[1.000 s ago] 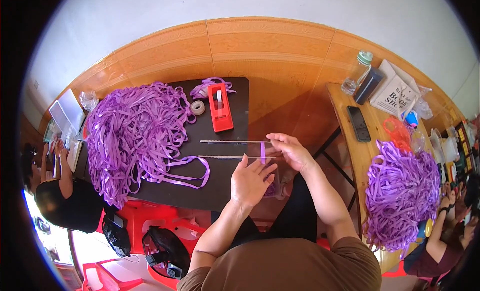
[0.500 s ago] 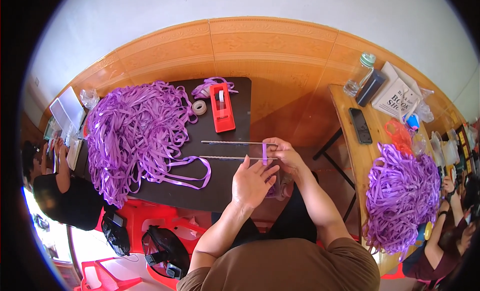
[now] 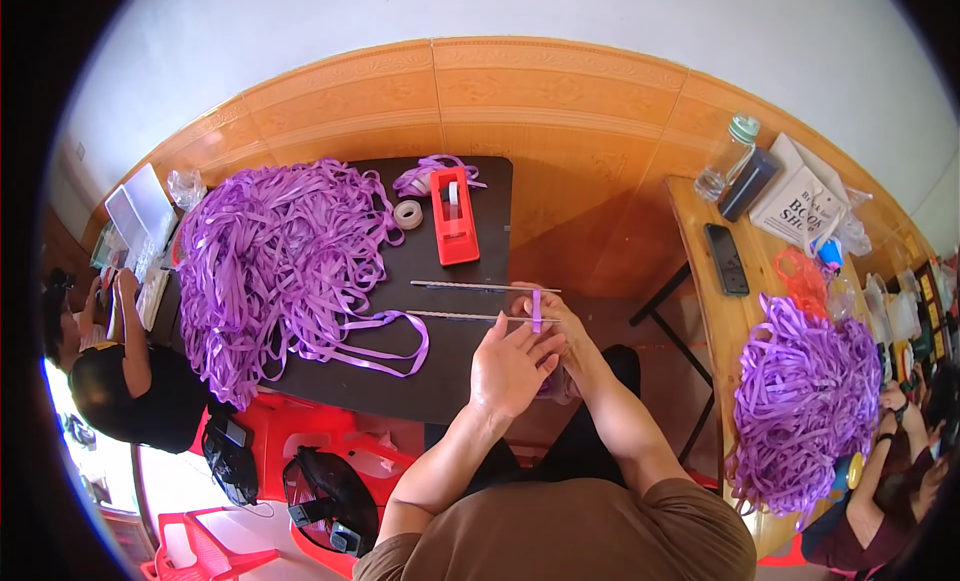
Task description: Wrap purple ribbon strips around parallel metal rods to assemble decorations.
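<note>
Purple ribbon strip (image 3: 536, 309), short and upright, sits pinched over the thin metal rod (image 3: 470, 317) at the dark table's (image 3: 440, 381) near edge. The left hand (image 3: 510, 366) lies half-open, fingers steadying the strip; the right hand (image 3: 560, 326) closes on it from behind, likely to keep it taut. Beyond the rod lies a second rod (image 3: 480, 285), then a red tape dispenser (image 3: 453, 215). Left of the dispenser, loose purple ribbon (image 3: 270, 261) is heaped within reach.

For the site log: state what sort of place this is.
Probably a small craft workroom: heaps of purple ribbon on a dark table, a red tape dispenser, and other people working ribbon at a neighbouring bench.
</note>
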A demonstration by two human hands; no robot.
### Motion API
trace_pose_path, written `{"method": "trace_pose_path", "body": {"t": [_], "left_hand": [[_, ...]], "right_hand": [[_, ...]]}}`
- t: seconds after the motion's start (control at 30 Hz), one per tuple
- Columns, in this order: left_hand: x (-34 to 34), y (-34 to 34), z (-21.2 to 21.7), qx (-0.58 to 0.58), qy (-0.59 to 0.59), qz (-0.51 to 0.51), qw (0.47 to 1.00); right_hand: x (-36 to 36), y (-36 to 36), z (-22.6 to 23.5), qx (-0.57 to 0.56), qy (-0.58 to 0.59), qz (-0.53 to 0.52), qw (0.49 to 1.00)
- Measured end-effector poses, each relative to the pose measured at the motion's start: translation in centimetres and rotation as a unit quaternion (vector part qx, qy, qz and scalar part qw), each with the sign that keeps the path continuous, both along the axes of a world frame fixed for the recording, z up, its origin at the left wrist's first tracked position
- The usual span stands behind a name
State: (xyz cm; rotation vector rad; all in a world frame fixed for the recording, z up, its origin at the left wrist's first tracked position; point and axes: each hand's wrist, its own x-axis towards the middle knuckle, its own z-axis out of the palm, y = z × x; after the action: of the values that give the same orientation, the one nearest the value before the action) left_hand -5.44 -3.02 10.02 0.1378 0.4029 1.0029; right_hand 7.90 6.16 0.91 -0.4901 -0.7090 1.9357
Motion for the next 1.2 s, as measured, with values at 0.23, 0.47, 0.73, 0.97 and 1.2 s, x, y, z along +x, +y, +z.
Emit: {"method": "trace_pose_path", "body": {"t": [0.23, 0.47, 0.73, 0.97, 1.2], "left_hand": [[0.2, 0.0, 0.6, -0.017, 0.017, 0.003, 1.000], [0.1, -0.1, 0.6, -0.006, 0.023, 0.004, 1.000], [0.1, -0.1, 0.5, -0.004, 0.018, 0.001, 1.000], [0.0, -0.2, 0.7, -0.003, 0.024, 0.002, 1.000], [0.0, 0.0, 0.5, 0.005, 0.009, -0.011, 1.000]], "right_hand": [[2.0, -0.9, 2.4, -0.076, -0.127, -0.131, 0.980], [1.4, -2.4, 6.3, 0.088, -0.301, -0.216, 0.925], [0.9, -2.4, 7.6, 0.032, -0.301, -0.150, 0.941], [2.2, -2.0, 5.6, 0.007, -0.211, -0.118, 0.970], [3.1, -1.8, 3.0, -0.024, -0.037, -0.074, 0.996]]}}
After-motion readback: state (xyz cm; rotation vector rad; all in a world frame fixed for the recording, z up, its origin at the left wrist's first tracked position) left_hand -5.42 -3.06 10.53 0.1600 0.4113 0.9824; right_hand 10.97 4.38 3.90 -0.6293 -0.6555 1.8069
